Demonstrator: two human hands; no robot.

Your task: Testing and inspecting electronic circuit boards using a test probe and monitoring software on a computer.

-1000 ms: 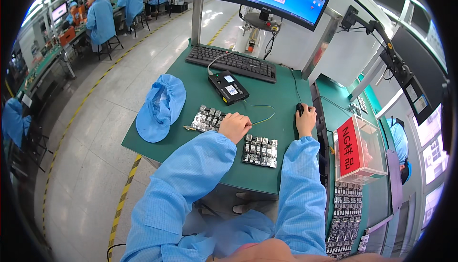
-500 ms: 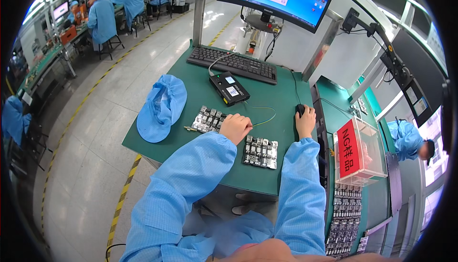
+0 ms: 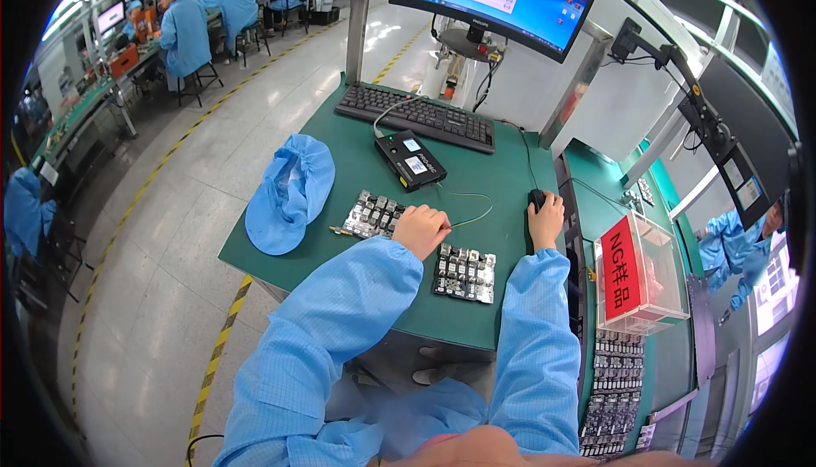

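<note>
Left hand (image 3: 419, 229), fingers curled together, pinches the thin yellow-green wire (image 3: 469, 216) beside the silver panel of small circuit boards (image 3: 374, 215) on the green bench mat (image 3: 280, 263). Right hand (image 3: 546, 219) cups the black computer mouse (image 3: 536, 199), fingers pressed down. Those boards look light, stiff and fragile, so edges are the place to grip. Since a second ago, both hands have barely shifted.

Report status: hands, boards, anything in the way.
Left hand closed over the left circuit board panel. Right hand on the mouse. Second panel untouched; nothing between them.
</note>
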